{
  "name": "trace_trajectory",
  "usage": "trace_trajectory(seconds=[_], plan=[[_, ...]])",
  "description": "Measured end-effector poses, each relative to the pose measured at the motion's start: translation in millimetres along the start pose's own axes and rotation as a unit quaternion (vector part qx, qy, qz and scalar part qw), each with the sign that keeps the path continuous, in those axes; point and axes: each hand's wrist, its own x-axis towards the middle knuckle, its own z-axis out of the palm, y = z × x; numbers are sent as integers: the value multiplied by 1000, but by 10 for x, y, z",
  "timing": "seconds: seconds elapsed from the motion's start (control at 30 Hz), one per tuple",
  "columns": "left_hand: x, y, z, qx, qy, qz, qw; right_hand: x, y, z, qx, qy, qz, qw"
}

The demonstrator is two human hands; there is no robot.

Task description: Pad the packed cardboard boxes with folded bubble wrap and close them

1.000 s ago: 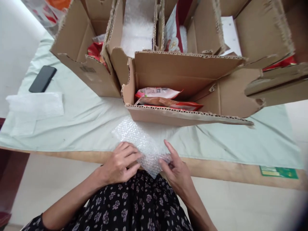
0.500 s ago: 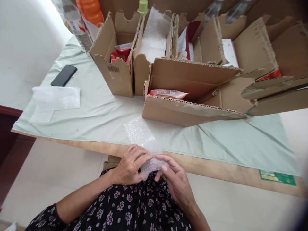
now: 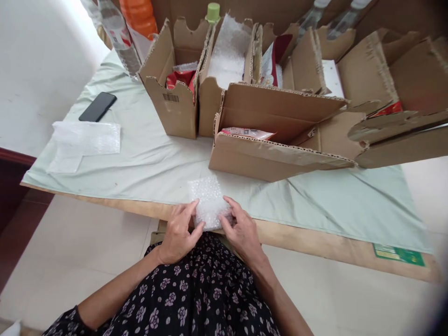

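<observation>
Right now the left hand (image 3: 178,232) holds the bubble wrap (image 3: 209,196) by its left side, the right hand (image 3: 245,233) by its right, and the wrap sits at the table's near edge (image 3: 304,239); just beyond, a long box (image 3: 273,161) with a packet (image 3: 247,134) inside, more boxes (image 3: 177,112) behind, and off left a pale sheet (image 3: 86,137) near a phone (image 3: 98,106)

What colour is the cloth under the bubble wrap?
The cloth is pale green, clearest in the head view.
</observation>
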Motion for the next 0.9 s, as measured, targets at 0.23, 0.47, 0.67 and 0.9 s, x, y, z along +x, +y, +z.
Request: trace_trajectory(seconds=[0.23, 0.47, 0.67, 0.9], plan=[[-23, -54, -2, 99, -11, 4, 995, -166, 27, -154, -146, 118, -221, 957], [-78, -69, -115, 30, -5, 115, 993, -85, 2, -224, -153, -25, -306, 939], [-21, -104, -105, -16, -4, 11, 1000, 41, -63, -157, -114, -24, -219, 969], [165, -179, -95, 5, -6, -88, 996, -8, -50, -46, -170, 33, -277, 945]])
